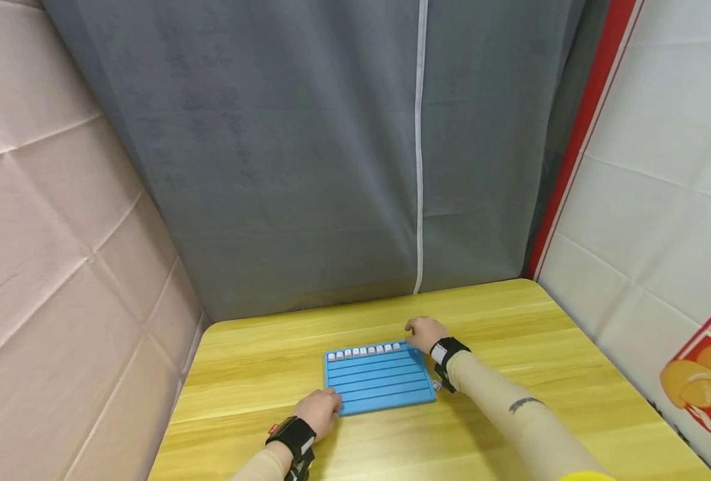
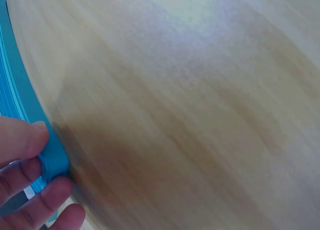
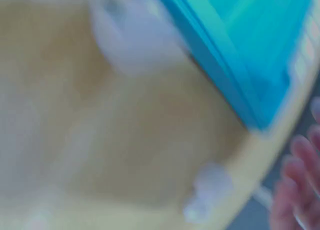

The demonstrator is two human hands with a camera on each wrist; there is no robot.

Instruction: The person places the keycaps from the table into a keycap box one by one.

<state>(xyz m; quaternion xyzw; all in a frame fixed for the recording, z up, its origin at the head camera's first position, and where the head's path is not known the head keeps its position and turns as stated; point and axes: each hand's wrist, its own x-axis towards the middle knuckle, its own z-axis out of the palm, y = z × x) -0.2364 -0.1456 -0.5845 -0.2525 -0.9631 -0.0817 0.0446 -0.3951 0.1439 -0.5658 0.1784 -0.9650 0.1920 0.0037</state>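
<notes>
Blue grooved tray [image 1: 379, 382] lies flat mid-table, near corner pinched by left hand [image 1: 321, 411], fingers [image 2: 30, 140] curled round its rounded edge. Right hand [image 1: 424, 333] rests at far right corner beside white tiles [image 1: 364, 351]; finger state unclear. Best gripped firmly, kept level: smooth plastic on slick yellow wooden table [image 1: 512, 321].
</notes>
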